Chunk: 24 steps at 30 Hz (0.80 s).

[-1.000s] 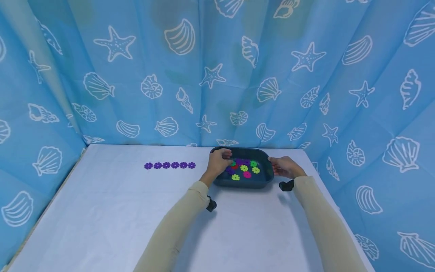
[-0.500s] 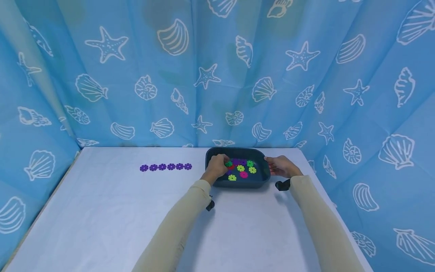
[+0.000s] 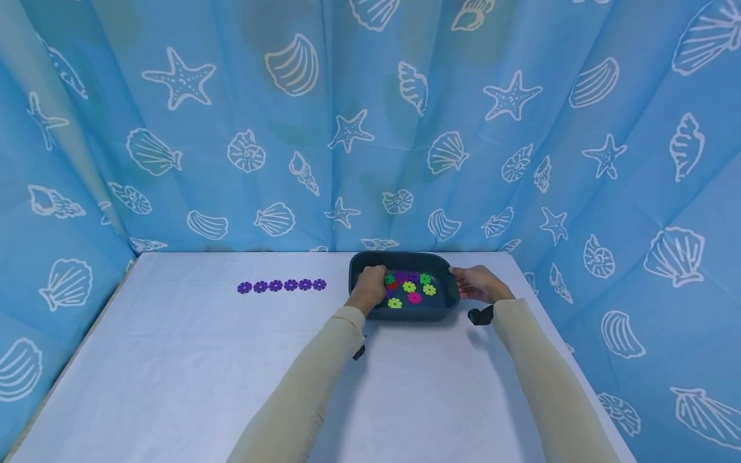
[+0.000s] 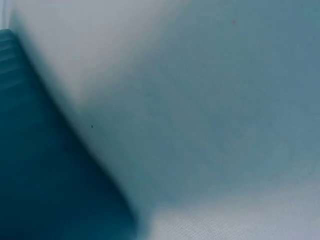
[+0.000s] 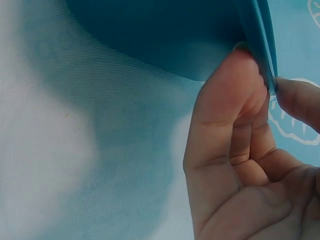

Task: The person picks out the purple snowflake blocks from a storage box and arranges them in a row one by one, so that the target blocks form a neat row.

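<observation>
A dark blue-green plastic tray (image 3: 440, 310) stands at the back of the table. Inside lie several flower-shaped plastic discs: yellow discs (image 3: 409, 287), green ones, a pink disc (image 3: 414, 298), a red one and purple ones. My left hand (image 3: 368, 286) reaches over the tray's left part, fingers pointing down and mostly hidden; whether they hold a disc cannot be seen. My right hand (image 3: 477, 283) holds the tray's right rim. In the right wrist view the thumb (image 5: 300, 100) and curled fingers (image 5: 225, 100) pinch that rim between them.
A straight row of several purple discs (image 3: 275, 285) lies on the white table (image 3: 191, 360), left of the tray. Behind and at both sides hangs a blue curtain (image 3: 347, 167) with white shell prints. The left wrist view shows only the tray's outer wall (image 4: 50, 165) and tablecloth.
My left hand has lowered into the tray, its fingers now more hidden. The right hand keeps its hold on the rim. The head view has shifted slightly.
</observation>
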{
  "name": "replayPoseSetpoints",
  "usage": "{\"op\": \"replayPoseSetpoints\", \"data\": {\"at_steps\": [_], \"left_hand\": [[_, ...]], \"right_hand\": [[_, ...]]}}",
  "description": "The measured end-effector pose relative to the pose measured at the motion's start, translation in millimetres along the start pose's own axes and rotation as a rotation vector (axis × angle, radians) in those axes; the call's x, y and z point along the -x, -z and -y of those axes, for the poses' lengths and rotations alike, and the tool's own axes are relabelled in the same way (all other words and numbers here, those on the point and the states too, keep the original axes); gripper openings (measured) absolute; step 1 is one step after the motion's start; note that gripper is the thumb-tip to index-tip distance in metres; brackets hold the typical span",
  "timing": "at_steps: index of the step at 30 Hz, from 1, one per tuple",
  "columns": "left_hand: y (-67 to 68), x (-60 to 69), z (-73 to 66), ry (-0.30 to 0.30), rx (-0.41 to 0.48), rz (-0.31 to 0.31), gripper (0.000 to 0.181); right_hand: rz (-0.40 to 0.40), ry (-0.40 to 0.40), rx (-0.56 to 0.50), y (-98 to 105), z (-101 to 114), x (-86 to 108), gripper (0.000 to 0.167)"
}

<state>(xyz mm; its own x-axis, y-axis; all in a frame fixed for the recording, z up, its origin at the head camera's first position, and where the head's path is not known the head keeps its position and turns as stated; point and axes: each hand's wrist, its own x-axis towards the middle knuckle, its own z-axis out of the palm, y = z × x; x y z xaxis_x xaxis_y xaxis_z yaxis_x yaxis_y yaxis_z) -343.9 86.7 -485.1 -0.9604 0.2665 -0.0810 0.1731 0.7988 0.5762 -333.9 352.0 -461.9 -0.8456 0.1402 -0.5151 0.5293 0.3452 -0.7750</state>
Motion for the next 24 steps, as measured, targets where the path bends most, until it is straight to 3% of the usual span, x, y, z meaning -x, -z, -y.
{"op": "replayPoseSetpoints", "data": {"at_steps": [12,24], "left_hand": [[1.6,1.3,0.2,-0.052,-0.061,-0.039,0.037],[11.2,5.6,2.3,-0.245,0.136,-0.121,0.042]], "right_hand": [[-0.016,-0.015,0.005,-3.6,2.4,-0.2,0.048],[-0.005,-0.009,0.013,-1.7,1.3,0.5,0.046]]}}
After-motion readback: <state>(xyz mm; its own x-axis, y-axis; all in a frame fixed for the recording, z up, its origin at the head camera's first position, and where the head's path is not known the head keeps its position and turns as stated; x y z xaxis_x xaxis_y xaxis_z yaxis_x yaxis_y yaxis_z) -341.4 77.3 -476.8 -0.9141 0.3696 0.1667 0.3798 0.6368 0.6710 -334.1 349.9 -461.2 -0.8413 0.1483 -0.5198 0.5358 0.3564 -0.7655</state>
